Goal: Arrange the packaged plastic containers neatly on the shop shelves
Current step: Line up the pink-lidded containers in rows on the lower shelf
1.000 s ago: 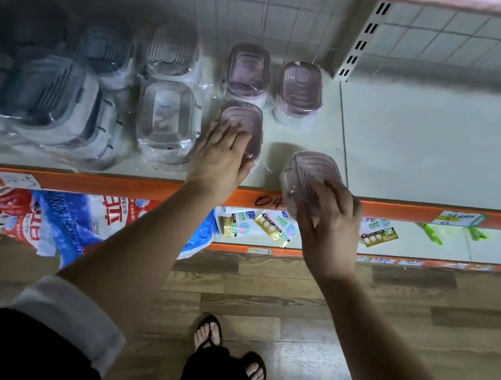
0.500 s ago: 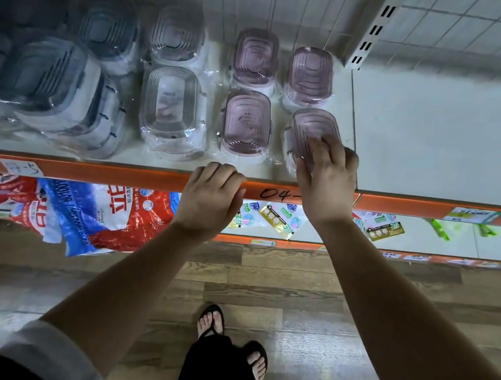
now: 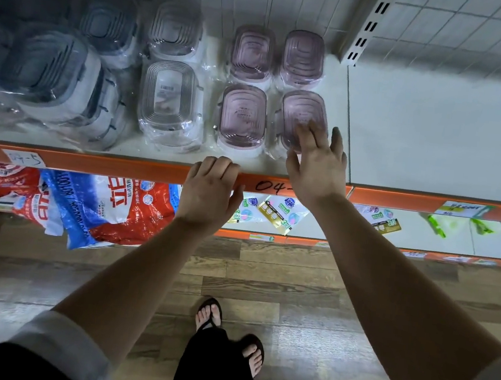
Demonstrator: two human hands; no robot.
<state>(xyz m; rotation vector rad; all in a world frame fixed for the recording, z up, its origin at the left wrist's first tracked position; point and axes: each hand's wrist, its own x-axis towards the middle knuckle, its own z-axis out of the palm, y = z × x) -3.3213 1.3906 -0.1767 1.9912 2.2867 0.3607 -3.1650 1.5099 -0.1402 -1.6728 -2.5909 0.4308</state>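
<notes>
So the right hand [image 3: 317,166] rests spread, straight fingers [image 3: 308,137] on the front-right pink container [image 3: 303,111], at 1 o'clock from the left hand [image 3: 209,188], which curls over the shelf edge [image 3: 120,166]. Placing step, I'd say. Next up, squaring it with its neighbour [image 3: 243,115].

The orange shelf edge [image 3: 151,170] carries a handwritten "04-", its end hidden behind the right hand [image 3: 316,172]. Far left on it, a white label [image 3: 23,158] reads about "04-5". On the lower shelf, a red and blue bag [image 3: 110,205] shows a large "立". The right price tag [image 3: 459,209] is too blurred to read.
</notes>
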